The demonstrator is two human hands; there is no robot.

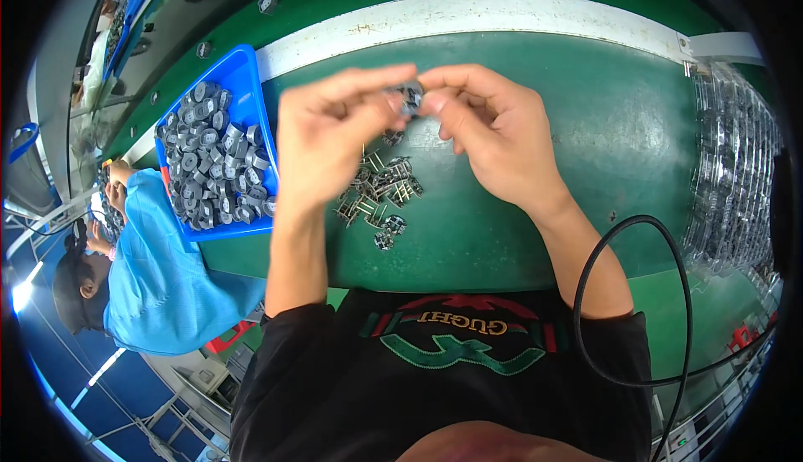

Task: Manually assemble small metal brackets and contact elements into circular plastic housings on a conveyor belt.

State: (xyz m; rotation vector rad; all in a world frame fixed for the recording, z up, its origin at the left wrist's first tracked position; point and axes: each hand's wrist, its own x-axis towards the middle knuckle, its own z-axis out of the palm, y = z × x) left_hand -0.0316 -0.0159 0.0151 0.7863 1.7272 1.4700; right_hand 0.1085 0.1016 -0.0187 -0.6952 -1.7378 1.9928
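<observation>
gray part (411, 95) is pinched between inward-turned left hand (322, 131) and right hand (510, 140)

Green worktop (619, 161), white rail (485, 12), bright lamp (24, 291)

A black top (335, 412) is worn. Only the upper arms are covered by its short, loose sleeves (615, 345), and the forearms (297, 253) and fingers (368, 81) are left bare. The chest is decorated with yellow letters (462, 322). Below them in the view, a green shape (460, 355) like a bow is seen, with a pale edge. Red and green stripes (552, 334) are placed at both sides. A black cable (686, 320) is looped beside the right sleeve.
</observation>
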